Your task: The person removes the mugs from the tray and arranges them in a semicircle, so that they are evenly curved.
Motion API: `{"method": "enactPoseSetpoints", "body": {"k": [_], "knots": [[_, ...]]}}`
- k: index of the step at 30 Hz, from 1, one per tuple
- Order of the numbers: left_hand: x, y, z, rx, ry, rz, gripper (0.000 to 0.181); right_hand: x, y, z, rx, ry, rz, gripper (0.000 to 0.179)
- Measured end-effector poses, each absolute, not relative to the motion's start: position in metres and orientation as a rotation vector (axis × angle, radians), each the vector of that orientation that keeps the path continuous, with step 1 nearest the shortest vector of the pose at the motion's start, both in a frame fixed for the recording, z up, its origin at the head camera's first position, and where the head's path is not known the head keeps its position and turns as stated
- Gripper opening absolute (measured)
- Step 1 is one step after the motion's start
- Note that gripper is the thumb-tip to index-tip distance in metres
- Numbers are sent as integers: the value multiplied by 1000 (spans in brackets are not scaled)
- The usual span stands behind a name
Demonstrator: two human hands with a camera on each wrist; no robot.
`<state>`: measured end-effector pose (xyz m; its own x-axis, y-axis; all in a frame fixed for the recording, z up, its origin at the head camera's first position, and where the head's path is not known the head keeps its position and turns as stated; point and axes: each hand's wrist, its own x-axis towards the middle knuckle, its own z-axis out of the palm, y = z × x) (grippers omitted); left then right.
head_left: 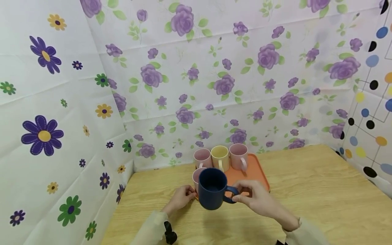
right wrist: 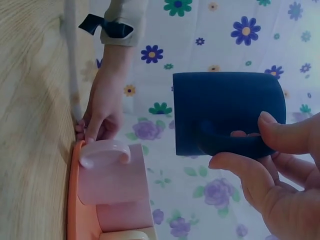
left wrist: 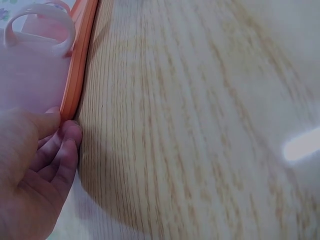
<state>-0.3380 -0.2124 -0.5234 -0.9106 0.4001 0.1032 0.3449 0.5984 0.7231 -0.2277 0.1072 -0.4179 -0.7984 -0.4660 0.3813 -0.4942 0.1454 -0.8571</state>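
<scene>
My right hand (head_left: 257, 197) grips a dark blue mug (head_left: 211, 190) by its handle, upright and raised in front of the orange tray (head_left: 260, 170). In the right wrist view, thumb and fingers wrap the handle of the blue mug (right wrist: 230, 110). My left hand (head_left: 182, 197) pinches the tray's near left corner between thumb and fingers, as the left wrist view shows at the orange rim (left wrist: 77, 75). Just beside those fingers a pink mug (left wrist: 35, 70) stands on the tray; in the head view the blue mug partly hides this pink mug (head_left: 197, 177).
Along the tray's back stand a pink mug (head_left: 202, 156), a yellow mug (head_left: 219, 158) and another pink mug (head_left: 239, 156). The tray lies on a wooden table (head_left: 306, 183). Flowered cloth (head_left: 190, 92) hangs behind and at the left; dotted cloth (head_left: 367, 129) hangs at the right.
</scene>
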Motion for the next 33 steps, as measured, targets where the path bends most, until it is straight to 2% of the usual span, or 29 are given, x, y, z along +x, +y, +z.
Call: {"method": "enactPoseSetpoints", "body": {"k": [12, 26, 33], "knots": [[-340, -214, -527, 710, 2798, 1180, 7, -224, 95, -443, 1214, -2400, 1790, 12], [-338, -213, -526, 672, 2786, 1180, 10, -224, 69, -500, 1218, -2507, 1913, 17], [-337, -212, -526, 657, 2770, 1216, 10, -226, 66, -513, 1289, -2488, 1918, 17]]}}
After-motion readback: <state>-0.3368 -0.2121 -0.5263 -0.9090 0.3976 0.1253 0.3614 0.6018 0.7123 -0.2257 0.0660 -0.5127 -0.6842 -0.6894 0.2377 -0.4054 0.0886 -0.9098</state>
